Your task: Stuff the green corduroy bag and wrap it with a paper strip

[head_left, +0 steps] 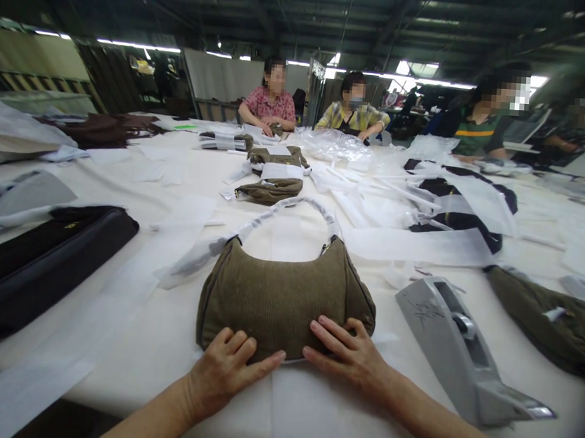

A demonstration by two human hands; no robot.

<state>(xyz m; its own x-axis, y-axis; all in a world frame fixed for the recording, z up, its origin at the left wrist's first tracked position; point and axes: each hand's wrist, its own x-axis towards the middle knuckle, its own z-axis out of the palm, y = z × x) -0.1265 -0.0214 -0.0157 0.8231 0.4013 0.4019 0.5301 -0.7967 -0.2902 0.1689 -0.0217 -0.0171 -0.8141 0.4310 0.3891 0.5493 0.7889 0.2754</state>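
An olive-green corduroy handbag [277,298] lies in front of me on the white-covered table. Its curved strap [293,204] is wrapped in pale film and arches away from me. At the bag's lower left edge, my left hand [227,364] has several fingers curled against the fabric and one digit stretched along the bottom seam. My right hand [347,356] rests on the lower right front, its fingers spread and touching the corduroy. White paper [304,407] stretches from under the bag toward me.
A grey tape dispenser [444,343] stands right of the bag, with another olive bag [546,317] beyond. A dark bag [54,256] lies at left. Wrapped olive bags [276,171], black bags [464,204] and plastic film [338,145] lie farther back. Co-workers [268,104] sit across the table.
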